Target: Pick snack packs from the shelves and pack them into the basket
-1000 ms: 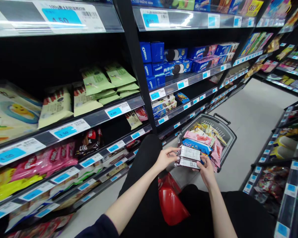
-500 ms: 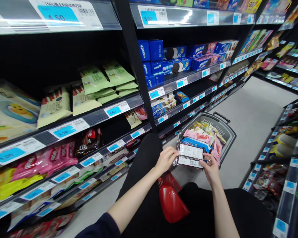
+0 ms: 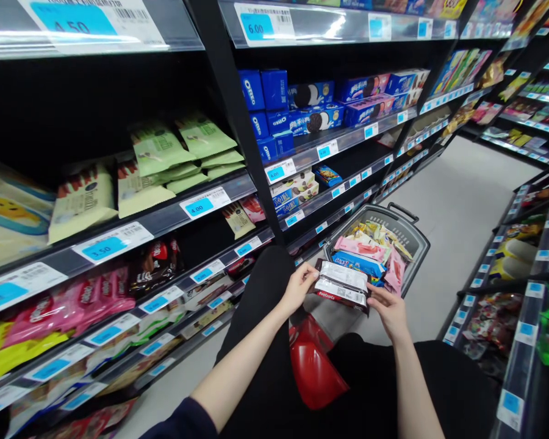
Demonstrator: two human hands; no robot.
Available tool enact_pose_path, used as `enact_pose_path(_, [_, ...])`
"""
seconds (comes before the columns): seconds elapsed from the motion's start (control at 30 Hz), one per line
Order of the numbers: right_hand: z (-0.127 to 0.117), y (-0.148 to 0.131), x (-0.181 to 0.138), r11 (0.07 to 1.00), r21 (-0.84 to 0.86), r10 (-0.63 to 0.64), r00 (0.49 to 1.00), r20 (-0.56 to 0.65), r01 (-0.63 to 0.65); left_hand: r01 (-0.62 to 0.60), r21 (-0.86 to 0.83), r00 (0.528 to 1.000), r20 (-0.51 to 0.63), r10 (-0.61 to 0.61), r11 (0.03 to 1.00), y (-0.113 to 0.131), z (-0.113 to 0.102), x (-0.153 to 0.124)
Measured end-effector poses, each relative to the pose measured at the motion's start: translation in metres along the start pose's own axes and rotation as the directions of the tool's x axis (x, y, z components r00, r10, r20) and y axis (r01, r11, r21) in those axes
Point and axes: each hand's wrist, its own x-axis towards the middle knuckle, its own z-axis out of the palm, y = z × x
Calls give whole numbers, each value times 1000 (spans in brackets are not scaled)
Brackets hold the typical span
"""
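Observation:
Between my hands is a dark brown snack packet (image 3: 342, 283), its white label side up and a red strip with lettering along the near edge. My left hand (image 3: 299, 285) pinches its left end. At the right end, my right hand (image 3: 388, 306) grips the corner between thumb and fingers. Just beyond the packet stands a grey shopping basket (image 3: 417, 259) on the floor. Inside it lie a blue snack packet (image 3: 357, 264), a pink packet (image 3: 359, 247) and several yellowish packets; the held packet hides part of the basket's near side.
Shelves on the left hold green snack packets (image 3: 159, 149), pink packets (image 3: 85, 299) and blue Oreo boxes (image 3: 274, 91). Below my hands, between my knees, is a glossy red object (image 3: 315, 372). A lower shelf (image 3: 526, 305) runs along the right. Grey floor (image 3: 462, 189) stretches ahead.
The packet has tilted, so its red lettered edge now shows, and it has shifted slightly left with both hands. The view has turned a little to the right.

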Motion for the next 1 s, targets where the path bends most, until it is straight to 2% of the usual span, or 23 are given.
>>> enact_pose_path(0.1, [6,-11,-3,979,-157,-140,988,-58,130,22,-48,1000,12,-21,999,1,2,0])
enact_pose_path(0.23, [16,-18,-5,935,-247,-299,941,-160,255,22,-81,1000,6,-21,996,0,4,-1])
enact_pose_path(0.33, [19,-17,-4,922,-295,-313,930,-195,249,-3,-43,1000,-5,3,999,-2,5,-2])
enact_pose_path(0.5, [18,-15,-2,927,-318,-277,934,-225,198,-122,130,992,-17,125,984,-1,4,-3])
enact_pose_path(0.6, [17,-16,-3,935,-298,-257,945,-204,191,-145,142,989,33,142,979,1,3,-3])
enact_pose_path(0.73, [15,-17,-4,926,-311,-265,955,-134,213,-142,65,988,62,138,988,3,1,0])
enact_pose_path(0.9, [16,-19,-5,890,-340,-334,942,-37,302,-146,86,988,-30,149,986,7,-2,3])
enact_pose_path(1.0, [18,-18,-6,881,-355,-339,941,-13,313,-133,114,986,-85,143,985,9,-3,3])
